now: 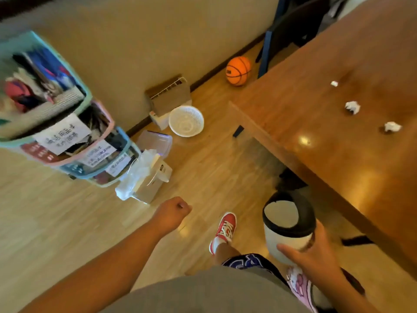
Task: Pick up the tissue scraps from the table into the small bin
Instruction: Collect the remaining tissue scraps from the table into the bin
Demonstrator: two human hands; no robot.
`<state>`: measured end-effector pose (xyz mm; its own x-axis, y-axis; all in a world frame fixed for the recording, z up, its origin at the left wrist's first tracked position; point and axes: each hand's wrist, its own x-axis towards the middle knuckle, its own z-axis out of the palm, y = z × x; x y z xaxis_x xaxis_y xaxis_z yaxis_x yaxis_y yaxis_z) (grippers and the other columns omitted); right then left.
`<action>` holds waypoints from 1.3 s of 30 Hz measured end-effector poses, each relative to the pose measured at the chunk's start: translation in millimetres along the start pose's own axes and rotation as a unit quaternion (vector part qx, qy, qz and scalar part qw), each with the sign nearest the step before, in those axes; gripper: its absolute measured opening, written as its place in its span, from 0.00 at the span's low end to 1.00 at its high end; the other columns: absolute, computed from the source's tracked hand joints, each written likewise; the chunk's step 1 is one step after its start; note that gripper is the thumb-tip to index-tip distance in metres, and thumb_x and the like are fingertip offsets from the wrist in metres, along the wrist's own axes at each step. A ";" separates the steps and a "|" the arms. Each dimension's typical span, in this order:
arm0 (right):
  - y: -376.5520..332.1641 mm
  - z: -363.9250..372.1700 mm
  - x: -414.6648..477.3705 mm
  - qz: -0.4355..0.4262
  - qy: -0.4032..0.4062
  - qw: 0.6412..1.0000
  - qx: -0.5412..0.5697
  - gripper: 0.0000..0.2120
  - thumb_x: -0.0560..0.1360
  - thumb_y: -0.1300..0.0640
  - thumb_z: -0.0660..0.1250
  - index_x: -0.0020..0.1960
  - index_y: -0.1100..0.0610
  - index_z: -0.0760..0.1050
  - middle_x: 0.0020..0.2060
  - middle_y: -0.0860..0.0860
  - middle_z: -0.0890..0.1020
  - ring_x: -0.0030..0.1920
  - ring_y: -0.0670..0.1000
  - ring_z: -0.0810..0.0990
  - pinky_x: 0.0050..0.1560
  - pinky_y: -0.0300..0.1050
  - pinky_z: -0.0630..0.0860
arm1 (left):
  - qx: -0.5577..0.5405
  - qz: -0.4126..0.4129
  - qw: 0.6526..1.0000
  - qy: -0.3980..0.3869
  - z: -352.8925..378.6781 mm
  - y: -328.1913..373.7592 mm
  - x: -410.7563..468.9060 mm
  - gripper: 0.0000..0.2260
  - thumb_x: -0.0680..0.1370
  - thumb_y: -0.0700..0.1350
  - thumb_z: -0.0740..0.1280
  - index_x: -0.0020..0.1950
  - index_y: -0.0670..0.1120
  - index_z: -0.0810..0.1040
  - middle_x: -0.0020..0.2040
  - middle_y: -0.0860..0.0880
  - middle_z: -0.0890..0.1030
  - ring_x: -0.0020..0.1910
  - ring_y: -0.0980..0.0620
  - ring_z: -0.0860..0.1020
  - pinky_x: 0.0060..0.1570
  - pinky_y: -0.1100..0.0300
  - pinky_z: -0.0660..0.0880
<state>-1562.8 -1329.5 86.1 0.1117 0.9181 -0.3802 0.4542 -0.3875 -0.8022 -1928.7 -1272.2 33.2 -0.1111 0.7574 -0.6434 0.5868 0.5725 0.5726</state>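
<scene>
Three tissue scraps [352,107] lie on the table [316,136]; the right hand [316,251] grips the small bin [287,224], the left hand [173,213] is an empty fist

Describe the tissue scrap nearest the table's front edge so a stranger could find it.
Start at the wooden table on the right. Three white tissue scraps lie in a loose row. The nearest scrap lies lowest and furthest right, beyond the middle scrap and the smallest, far scrap.

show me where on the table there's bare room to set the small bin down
The near stretch of the table, from its corner up to the three tissue scraps, is bare. The far end beyond the scraps is also bare. The right hand holds the small bin.
</scene>
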 end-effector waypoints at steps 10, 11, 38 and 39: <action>-52.0 -28.1 110.4 0.000 -0.002 0.999 0.033 0.49 0.48 0.31 0.80 0.61 0.17 0.56 0.57 0.22 0.72 0.58 0.29 0.74 0.55 0.37 0.74 | 0.069 -0.013 0.997 -0.035 -18.7 74.4 76.4 0.09 0.78 0.49 0.70 0.47 0.44 0.80 0.47 0.45 0.82 0.47 0.47 0.80 0.50 0.55 0.74; -61.6 -26.0 122.2 -0.006 -0.005 1.000 0.030 0.50 0.48 0.31 0.81 0.60 0.15 0.54 0.56 0.20 0.71 0.57 0.28 0.73 0.55 0.37 0.74 | 0.074 -0.022 0.996 -0.037 -24.1 73.7 80.8 0.09 0.78 0.50 0.69 0.45 0.45 0.79 0.46 0.45 0.82 0.46 0.47 0.80 0.49 0.56 0.73; -72.9 -141.8 205.3 0.070 0.384 0.907 0.160 0.46 0.53 0.36 0.83 0.65 0.25 0.64 0.60 0.29 0.76 0.59 0.32 0.76 0.51 0.34 0.76 | 0.220 0.345 0.877 -0.251 45.5 470.8 262.6 0.07 0.79 0.51 0.68 0.55 0.52 0.79 0.48 0.54 0.81 0.48 0.56 0.79 0.48 0.55 0.78; -64.9 -151.1 202.8 0.075 0.397 0.899 0.169 0.46 0.53 0.39 0.83 0.65 0.25 0.64 0.59 0.28 0.76 0.58 0.32 0.77 0.49 0.32 0.77 | 0.221 0.357 0.869 -0.261 65.9 484.0 258.6 0.07 0.78 0.51 0.69 0.55 0.52 0.78 0.48 0.53 0.81 0.47 0.55 0.80 0.49 0.54 0.79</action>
<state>-1436.1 -1105.6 130.7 0.8053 0.5724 -0.1544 0.1029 -0.3914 -0.9144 -1620.5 -819.9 110.4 0.7190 0.5586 -0.4135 0.6208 -0.2488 0.7434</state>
